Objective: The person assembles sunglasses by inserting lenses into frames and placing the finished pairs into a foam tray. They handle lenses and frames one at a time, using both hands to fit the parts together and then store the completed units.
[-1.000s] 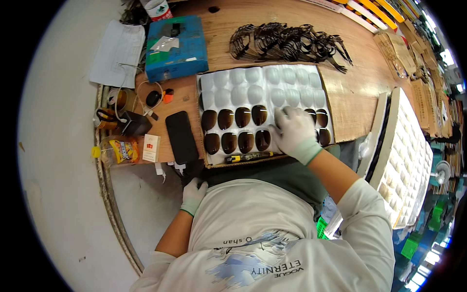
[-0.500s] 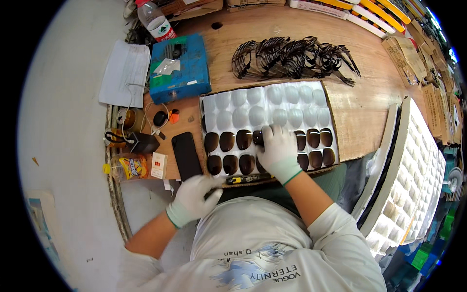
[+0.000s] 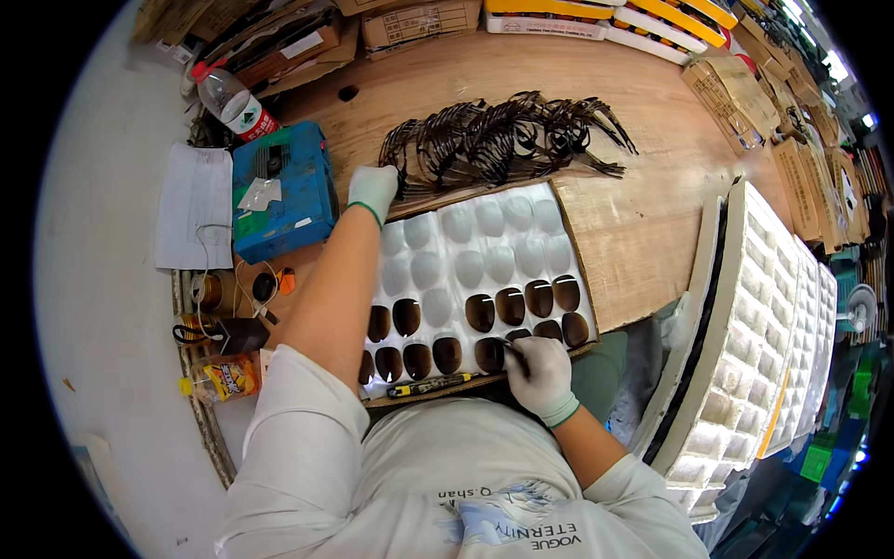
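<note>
My left hand (image 3: 373, 189), in a white glove, is stretched out to the left end of a heap of dark, thin glasses frames (image 3: 484, 140). Its fingers are curled against the endmost frame, the tips partly hidden. Below the heap lies a shallow box with a white moulded tray (image 3: 438, 306). Its two far rows are bare; the two near rows carry brown tinted lenses (image 3: 509, 306), with one bare pocket in the upper of them. My gloved right hand (image 3: 543, 374) is over the tray's near edge, fingers closed on a small dark piece, apparently a lens, blurred.
A yellow-and-black cutter (image 3: 428, 385) lies along the tray's near edge. To the left are a blue box (image 3: 284, 191), a water bottle (image 3: 235, 102), papers (image 3: 194, 205) and a snack-coloured bottle (image 3: 223, 380). White moulded trays (image 3: 726, 373) stand stacked at the right.
My left hand has gone from the near edge up to the frames heap. My right hand has drawn back from the lens rows to the near edge, and one pocket now shows bare.
</note>
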A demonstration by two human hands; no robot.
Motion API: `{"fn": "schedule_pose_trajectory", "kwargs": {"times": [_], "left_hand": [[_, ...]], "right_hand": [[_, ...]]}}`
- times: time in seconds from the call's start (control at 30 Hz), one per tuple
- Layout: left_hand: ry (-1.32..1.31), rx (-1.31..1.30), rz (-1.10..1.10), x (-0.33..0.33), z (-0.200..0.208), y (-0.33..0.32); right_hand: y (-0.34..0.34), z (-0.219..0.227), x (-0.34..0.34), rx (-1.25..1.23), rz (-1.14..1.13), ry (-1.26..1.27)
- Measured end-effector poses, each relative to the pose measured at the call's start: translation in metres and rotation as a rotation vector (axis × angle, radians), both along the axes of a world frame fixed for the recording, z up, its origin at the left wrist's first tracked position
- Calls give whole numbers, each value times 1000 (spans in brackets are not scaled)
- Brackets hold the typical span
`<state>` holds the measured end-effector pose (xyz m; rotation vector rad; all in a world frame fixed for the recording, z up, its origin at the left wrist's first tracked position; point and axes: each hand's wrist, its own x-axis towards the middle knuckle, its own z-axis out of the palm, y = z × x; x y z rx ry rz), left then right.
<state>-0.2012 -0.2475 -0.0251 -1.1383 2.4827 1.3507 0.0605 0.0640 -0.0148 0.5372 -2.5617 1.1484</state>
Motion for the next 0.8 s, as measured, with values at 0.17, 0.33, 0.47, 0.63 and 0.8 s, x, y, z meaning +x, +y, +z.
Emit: {"fn": "schedule_pose_trajectory", "kwargs": {"times": [0.17, 0.33, 0.47, 0.63, 0.8], "left_hand": [[347, 433, 132, 16, 24, -20], [765, -174, -85, 88, 89, -2], [698, -130, -438, 231, 147, 41], [694, 98, -567, 334, 124, 68], [575, 407, -703, 371, 122, 64]], "right_hand": [[12, 11, -9, -161, -111, -166], [12, 13, -37, -12, 77, -187], [12, 0, -29, 33, 25, -37], [-3, -8, -16, 188, 82, 169], [3, 2, -36, 313, 279, 226]]}}
